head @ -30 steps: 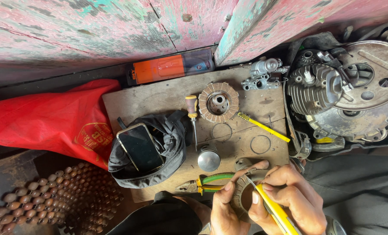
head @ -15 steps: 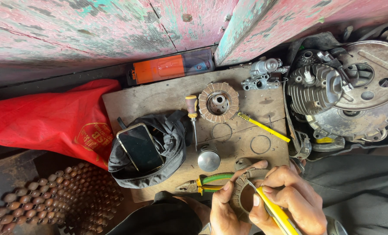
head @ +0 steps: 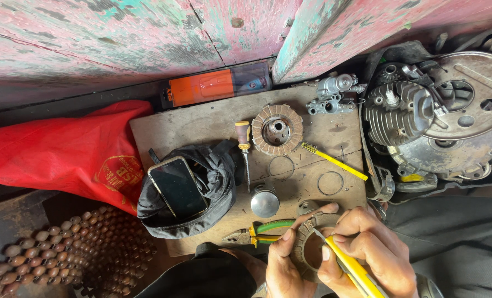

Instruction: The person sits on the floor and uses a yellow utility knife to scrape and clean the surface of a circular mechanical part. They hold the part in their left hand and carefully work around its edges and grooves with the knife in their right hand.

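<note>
Fingers of the left hand curl round a ridged, brown friction ring, gripping its left edge; the right hand pinches a yellow tool whose tip lies on the ring. Behind them, a finned grey metal engine sits right of a scuffed wooden board. A crumpled red bag bears a round yellow emblem. An orange rectangular package lies along the board's far edge. Green-handled pliers lie just left of the fingers.
</note>
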